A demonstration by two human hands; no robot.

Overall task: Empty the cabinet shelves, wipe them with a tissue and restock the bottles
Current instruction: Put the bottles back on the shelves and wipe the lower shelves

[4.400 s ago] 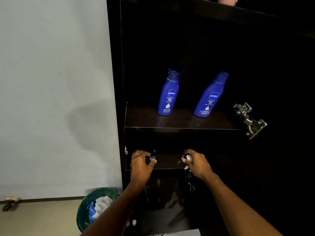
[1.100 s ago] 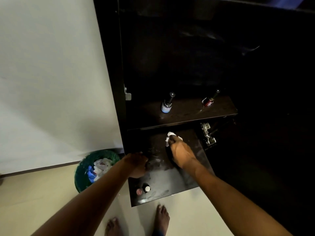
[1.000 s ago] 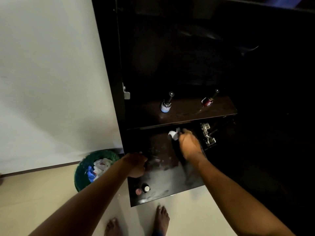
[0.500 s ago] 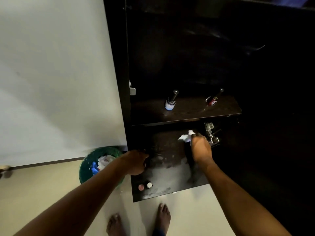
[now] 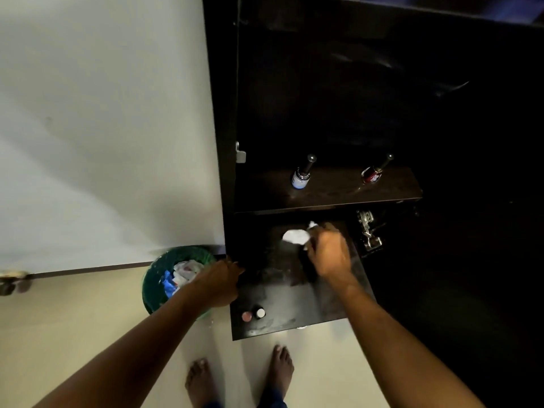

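A person stands barefoot before a tall dark cabinet [image 5: 221, 142], cleaning its shelves. The upper shelf [image 5: 338, 194] carries two little bottles standing well apart, a blue-labelled bottle [image 5: 301, 177] to the left and a red bottle [image 5: 372, 174] to the right. Below it the lower shelf [image 5: 290, 309] juts toward the viewer, its near half showing a pale, dusty film. A green waste bin [image 5: 153, 285] holding crumpled paper sits on the floor just left of the cabinet.

The right hand [image 5: 329, 255] reaches over the far part of the lower shelf, fingers curled round a white tissue [image 5: 294, 236] that sticks out to the far left of the knuckles and lies on the board. The left hand [image 5: 219, 282] rests at the shelf's left edge; its fingertips are lost in shadow, so whether it grips cannot be told.

The wipe appears to be under way at the back of the shelf. The filmy patch lies on the near side of the right hand, so the next stroke likely calls for a pull toward the person. At the near left corner stand two capped bottles, a pink-capped bottle [image 5: 246, 316] touching a white-capped bottle [image 5: 260, 313]. They are much closer to the left hand, which seems better placed to lift them clear.
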